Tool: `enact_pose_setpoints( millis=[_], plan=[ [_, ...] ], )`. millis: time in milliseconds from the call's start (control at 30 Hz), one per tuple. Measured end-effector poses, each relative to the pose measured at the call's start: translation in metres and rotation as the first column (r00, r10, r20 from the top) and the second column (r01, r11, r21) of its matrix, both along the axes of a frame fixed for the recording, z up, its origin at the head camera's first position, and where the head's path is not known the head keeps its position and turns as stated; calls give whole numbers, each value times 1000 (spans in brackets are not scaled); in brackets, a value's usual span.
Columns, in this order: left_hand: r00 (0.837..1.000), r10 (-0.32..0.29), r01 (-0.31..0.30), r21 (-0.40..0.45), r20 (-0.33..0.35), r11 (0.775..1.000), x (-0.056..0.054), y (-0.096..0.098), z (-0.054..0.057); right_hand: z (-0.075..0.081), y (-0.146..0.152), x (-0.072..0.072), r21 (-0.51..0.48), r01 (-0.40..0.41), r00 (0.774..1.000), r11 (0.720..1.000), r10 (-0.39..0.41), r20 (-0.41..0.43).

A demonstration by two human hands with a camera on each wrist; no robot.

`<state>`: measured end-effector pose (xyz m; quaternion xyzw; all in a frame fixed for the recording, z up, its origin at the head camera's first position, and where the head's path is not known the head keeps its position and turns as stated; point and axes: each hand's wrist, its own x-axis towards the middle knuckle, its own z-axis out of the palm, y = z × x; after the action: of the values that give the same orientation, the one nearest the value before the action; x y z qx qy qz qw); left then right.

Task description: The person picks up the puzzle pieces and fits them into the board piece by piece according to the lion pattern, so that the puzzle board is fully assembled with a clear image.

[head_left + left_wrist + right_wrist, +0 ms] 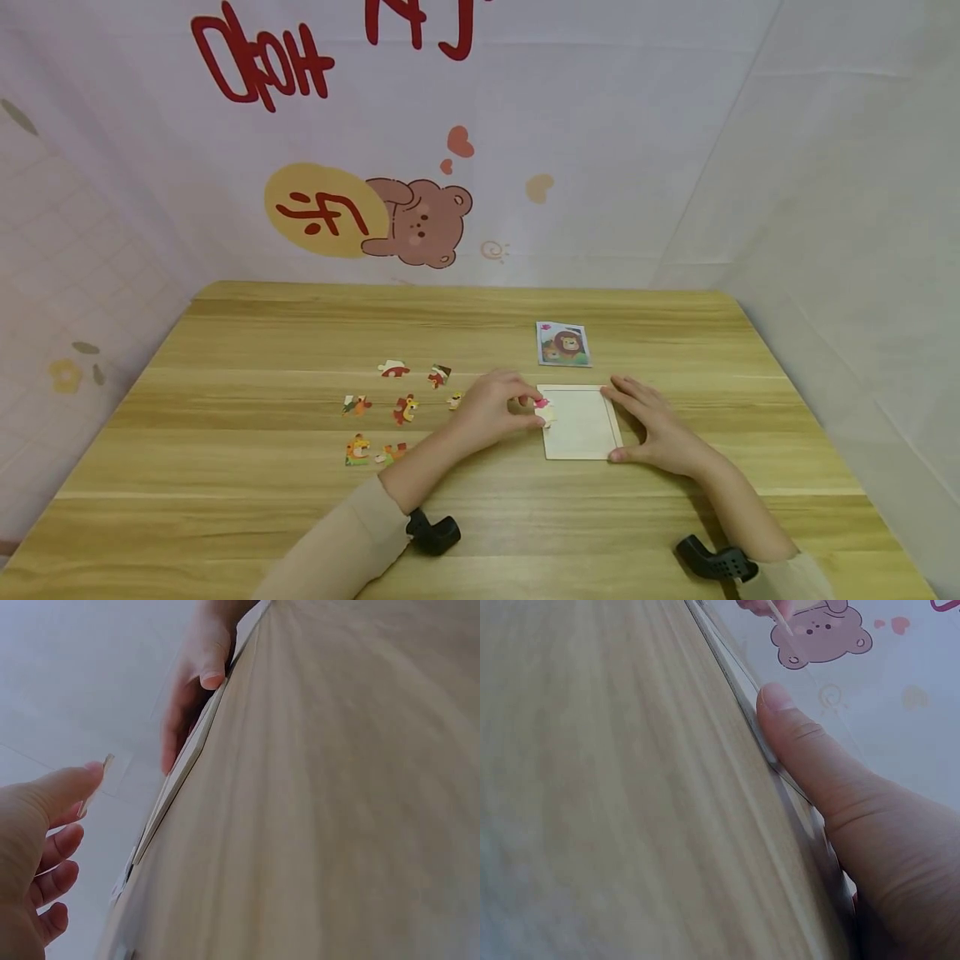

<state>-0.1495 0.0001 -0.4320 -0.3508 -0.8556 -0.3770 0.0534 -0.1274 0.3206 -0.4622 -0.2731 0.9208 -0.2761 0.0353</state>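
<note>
My left hand (pixel 491 408) pinches a small jigsaw piece (pixel 545 412) with pink and cream colours between thumb and fingertips, over the left edge of a pale square puzzle tray (pixel 581 452). The left wrist view shows that piece (pixel 107 763) edge-on at the thumb tip, raised off the tabletop, with the other fingers loosely bent. At the tray's right side, my right hand (pixel 660 429) is spread. Its thumb rests at the near right corner and its fingertips at the far right corner. In the right wrist view the thumb (pixel 802 735) lies against the tray's edge.
Several loose jigsaw pieces (pixel 405 409) lie on the wooden table (pixel 525 525) left of my left hand, one partly behind it. A picture card (pixel 564 344) with a lion lies beyond the tray. A white printed cloth (pixel 600 125) hangs behind the table.
</note>
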Motion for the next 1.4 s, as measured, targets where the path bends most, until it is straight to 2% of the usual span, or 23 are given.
enact_pose_setpoints(
  millis=[200,533,1000,1400],
  plan=[
    [1000,17,-17,-26,-5,1000,-6,13,-5,1,0,0,2,0,1000,1000,0,8],
    [995,98,-95,-126,22,988,-15,28,-12,0,0,0,6,0,1000,1000,0,-1],
    [989,141,-134,-151,40,979,-21,31,-21,2,0,1,-4,0,1000,1000,0,19],
    [985,169,-158,-195,43,968,-21,31,-21,0,0,0,-9,-10,1000,1000,10,-8]
  ],
)
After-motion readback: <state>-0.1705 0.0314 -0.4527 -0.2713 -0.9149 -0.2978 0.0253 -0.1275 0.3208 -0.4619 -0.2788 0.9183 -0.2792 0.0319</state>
